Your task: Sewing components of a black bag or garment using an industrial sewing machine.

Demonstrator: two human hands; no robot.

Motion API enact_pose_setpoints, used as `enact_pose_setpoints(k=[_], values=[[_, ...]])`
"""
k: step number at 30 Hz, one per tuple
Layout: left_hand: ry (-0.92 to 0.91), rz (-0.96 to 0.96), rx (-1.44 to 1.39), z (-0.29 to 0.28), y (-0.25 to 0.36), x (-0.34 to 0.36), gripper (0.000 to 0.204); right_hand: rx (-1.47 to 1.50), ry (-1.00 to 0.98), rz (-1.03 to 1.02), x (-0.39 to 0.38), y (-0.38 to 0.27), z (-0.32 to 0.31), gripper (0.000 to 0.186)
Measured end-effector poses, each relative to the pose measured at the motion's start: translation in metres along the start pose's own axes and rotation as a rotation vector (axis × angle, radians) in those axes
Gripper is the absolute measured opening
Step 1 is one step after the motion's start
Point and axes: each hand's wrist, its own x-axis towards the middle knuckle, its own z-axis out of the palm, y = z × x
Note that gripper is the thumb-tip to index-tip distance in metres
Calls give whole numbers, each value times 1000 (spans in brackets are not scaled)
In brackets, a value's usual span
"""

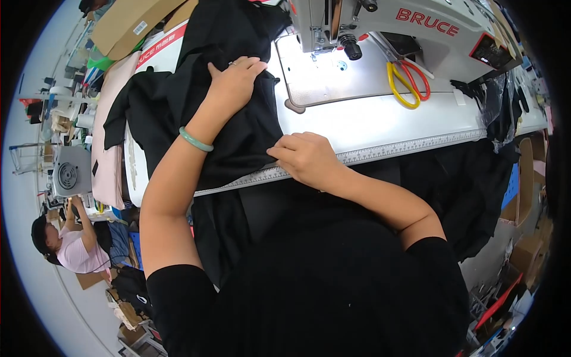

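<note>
Black fabric, apparently a garment (160, 107), lies bunched over the left part of the white sewing table (357, 131). My left hand (235, 83) rests flat on it with the fingers spread, and a green bangle (196, 140) circles that wrist. Close to the table's front edge, my right hand (306, 159) pinches the garment's lower right corner between thumb and fingers. Beyond the hands stands a sewing machine (410, 27), its lit needle area (321, 55) right of the cloth.
Scissors (404, 83) with yellow and red handles lie beside the machine's base. A printed ruler strip (416, 143) runs along the front edge. More black cloth (458, 196) hangs below at right. Cardboard boxes (128, 30) stand at far left; a co-worker (80, 244) in pink is farther off.
</note>
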Motion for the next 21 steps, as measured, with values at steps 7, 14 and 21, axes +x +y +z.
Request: enact_pose_setpoints(k=[7,14,21], values=[[253,512,240,-33,10,8,30,-15,89,-39,-6,4,-4,27],[54,747,64,-24,18,16,31,48,73,-22,-3,7,-8,23],[-179,446,-86,-24,8,41,28,116,-35,75,-16,21,-43,26]])
